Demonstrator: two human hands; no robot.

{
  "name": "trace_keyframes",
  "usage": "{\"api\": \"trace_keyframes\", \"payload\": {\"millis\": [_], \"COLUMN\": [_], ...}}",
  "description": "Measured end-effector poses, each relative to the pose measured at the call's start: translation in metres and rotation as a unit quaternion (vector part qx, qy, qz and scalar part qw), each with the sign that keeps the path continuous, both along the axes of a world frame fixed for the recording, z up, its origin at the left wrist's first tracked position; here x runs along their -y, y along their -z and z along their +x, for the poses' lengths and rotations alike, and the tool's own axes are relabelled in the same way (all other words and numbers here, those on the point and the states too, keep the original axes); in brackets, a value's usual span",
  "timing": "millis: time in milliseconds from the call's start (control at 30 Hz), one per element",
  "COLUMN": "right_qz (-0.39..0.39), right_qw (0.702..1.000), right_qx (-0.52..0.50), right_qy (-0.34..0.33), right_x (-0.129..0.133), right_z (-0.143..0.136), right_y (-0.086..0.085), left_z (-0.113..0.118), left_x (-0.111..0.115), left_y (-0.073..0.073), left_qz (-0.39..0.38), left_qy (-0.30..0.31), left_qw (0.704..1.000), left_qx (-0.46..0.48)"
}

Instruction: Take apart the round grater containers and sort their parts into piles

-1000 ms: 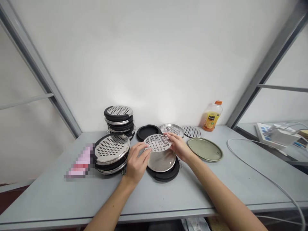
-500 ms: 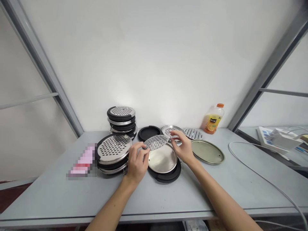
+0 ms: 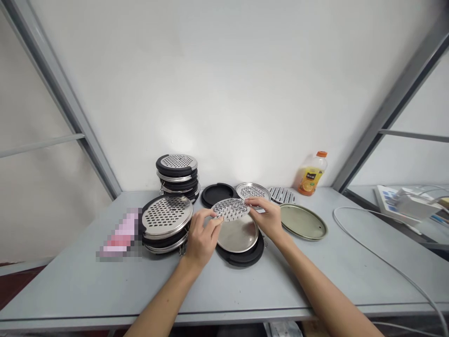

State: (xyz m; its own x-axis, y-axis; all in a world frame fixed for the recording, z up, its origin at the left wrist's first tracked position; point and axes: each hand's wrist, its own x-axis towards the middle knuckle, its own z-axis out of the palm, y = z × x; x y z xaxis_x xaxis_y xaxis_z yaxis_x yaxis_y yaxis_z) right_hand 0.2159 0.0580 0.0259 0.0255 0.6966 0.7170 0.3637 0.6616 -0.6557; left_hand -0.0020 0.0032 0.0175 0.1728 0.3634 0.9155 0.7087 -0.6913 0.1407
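Observation:
Between both hands I hold a round perforated grater plate (image 3: 230, 209), slightly tilted above the table. My left hand (image 3: 202, 234) pinches its left edge with thumb and fingers, while my right hand (image 3: 264, 216) grips the right edge. Below it lies a shallow silver metal dish (image 3: 238, 236), resting on a black ring-shaped base (image 3: 242, 258). Just left of my left hand stands a short stack of graters (image 3: 167, 216) with black rims. To the right of my right hand is an oval-looking greenish metal lid (image 3: 303, 222).
Behind sit a taller grater stack (image 3: 177, 164), a black round part (image 3: 218, 193), a silver-rimmed grater disc (image 3: 253, 191) and another slotted plate (image 3: 282, 195). An orange drink bottle (image 3: 312, 174) stands by the wall. A white cable (image 3: 380, 260) crosses the grey table's right side.
My right hand has closed on the plate's right edge, where its fingers were apart before. The plate has shifted slightly right and now faces up more brightly.

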Motion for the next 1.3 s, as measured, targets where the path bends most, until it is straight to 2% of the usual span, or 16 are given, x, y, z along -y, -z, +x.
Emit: {"api": "trace_keyframes", "payload": {"millis": [333,467,700,867,967,1067,1167,1300], "right_qz": [-0.020,-0.030,-0.067,-0.051,-0.041,-0.037,-0.038,-0.060], "right_qw": [0.998,0.997,0.993,0.992,0.983,0.969,0.950,0.905], "right_qx": [-0.044,-0.051,0.039,-0.007,-0.026,-0.034,0.003,0.056], "right_qy": [0.044,0.057,0.089,0.116,0.177,0.242,0.311,0.418], "right_x": [-0.010,-0.015,-0.018,-0.022,-0.033,-0.047,-0.057,-0.061], "right_z": [0.011,0.015,0.015,0.025,0.046,0.079,0.118,0.159], "right_y": [0.004,0.006,0.009,0.003,0.000,0.001,0.010,0.025], "left_z": [0.002,0.003,0.005,0.004,0.004,0.003,0.003,0.004], "left_x": [-0.001,-0.001,0.002,0.003,0.003,0.002,0.001,0.001], "left_y": [0.002,0.002,0.002,0.001,0.002,0.003,0.002,0.001], "left_qz": [-0.048,-0.111,-0.206,-0.243,-0.247,-0.248,-0.259,-0.270], "left_qy": [0.003,0.016,0.047,0.073,0.079,0.084,0.084,0.078], "left_qw": [0.999,0.994,0.977,0.967,0.965,0.963,0.961,0.958], "left_qx": [0.020,0.003,0.012,-0.031,-0.048,-0.053,-0.057,-0.056]}}
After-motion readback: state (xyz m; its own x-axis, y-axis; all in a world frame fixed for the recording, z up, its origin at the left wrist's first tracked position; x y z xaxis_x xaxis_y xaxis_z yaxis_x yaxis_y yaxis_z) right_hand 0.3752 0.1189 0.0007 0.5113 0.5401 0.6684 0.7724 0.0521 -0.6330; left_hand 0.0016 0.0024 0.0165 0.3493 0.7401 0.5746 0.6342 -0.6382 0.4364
